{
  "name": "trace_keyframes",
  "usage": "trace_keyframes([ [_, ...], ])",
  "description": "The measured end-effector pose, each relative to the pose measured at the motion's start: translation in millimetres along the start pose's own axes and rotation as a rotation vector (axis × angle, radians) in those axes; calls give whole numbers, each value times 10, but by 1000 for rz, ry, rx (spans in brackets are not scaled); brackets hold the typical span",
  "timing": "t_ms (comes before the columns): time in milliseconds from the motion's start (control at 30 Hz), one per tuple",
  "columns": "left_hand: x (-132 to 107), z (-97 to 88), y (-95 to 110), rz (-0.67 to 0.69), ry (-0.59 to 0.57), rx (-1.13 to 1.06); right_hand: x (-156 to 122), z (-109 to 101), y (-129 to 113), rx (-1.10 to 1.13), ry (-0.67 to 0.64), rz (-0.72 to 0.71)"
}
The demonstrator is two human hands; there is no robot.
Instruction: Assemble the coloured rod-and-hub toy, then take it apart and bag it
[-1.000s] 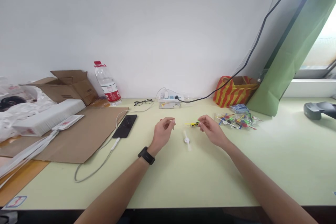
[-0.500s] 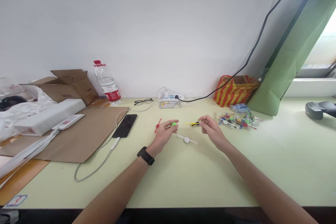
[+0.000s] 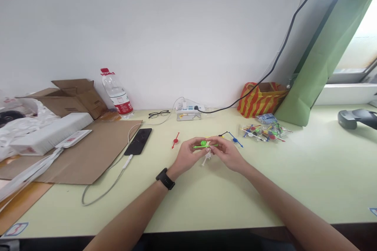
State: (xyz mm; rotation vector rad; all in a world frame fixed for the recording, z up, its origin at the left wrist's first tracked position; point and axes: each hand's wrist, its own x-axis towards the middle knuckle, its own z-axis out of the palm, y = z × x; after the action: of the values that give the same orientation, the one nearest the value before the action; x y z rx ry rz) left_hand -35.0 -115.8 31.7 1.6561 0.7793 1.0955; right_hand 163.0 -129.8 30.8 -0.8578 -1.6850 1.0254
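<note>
My left hand (image 3: 186,155) and my right hand (image 3: 227,153) meet over the middle of the pale green table (image 3: 206,200), both pinching a small green spinner piece (image 3: 204,144) with a thin rod. A white spinner piece (image 3: 206,157) shows just under my fingers; whether it is held or lying on the table I cannot tell. A red piece (image 3: 175,140) lies to the left of my left hand. A blue piece (image 3: 235,140) and a yellow-black piece (image 3: 223,135) lie just beyond my right hand.
A clear bag of coloured pieces (image 3: 265,131) lies at right, a striped bag (image 3: 262,99) behind it. A black phone (image 3: 138,141) on a cable, brown cardboard (image 3: 88,149), a water bottle (image 3: 115,93), glasses (image 3: 159,114) and a power strip (image 3: 188,108) sit at left and back.
My hands came together at the centre. The right hand let go of the yellow piece and now pinches the green piece with the left. The view shifted slightly.
</note>
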Motion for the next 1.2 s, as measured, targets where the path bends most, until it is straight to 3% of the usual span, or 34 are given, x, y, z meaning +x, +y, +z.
trace_keyframes([
  [233, -8, 31, 9, 48, -2, 69, 5, -2, 53, -25, 28, -17],
  [467, -33, 14, -13, 113, 51, 245, 23, -75, 66, -279, 41, -38],
  [700, -49, 14, 32, 155, 21, 391, 12, -75, -12, -327, 23, -66],
  [1000, -33, 15, 47, 113, 14, 265, 20, -110, -12, -230, 16, -38],
  [1200, -9, -12, 50, -2, -8, -51, 48, -176, 21, -82, -26, 38],
])
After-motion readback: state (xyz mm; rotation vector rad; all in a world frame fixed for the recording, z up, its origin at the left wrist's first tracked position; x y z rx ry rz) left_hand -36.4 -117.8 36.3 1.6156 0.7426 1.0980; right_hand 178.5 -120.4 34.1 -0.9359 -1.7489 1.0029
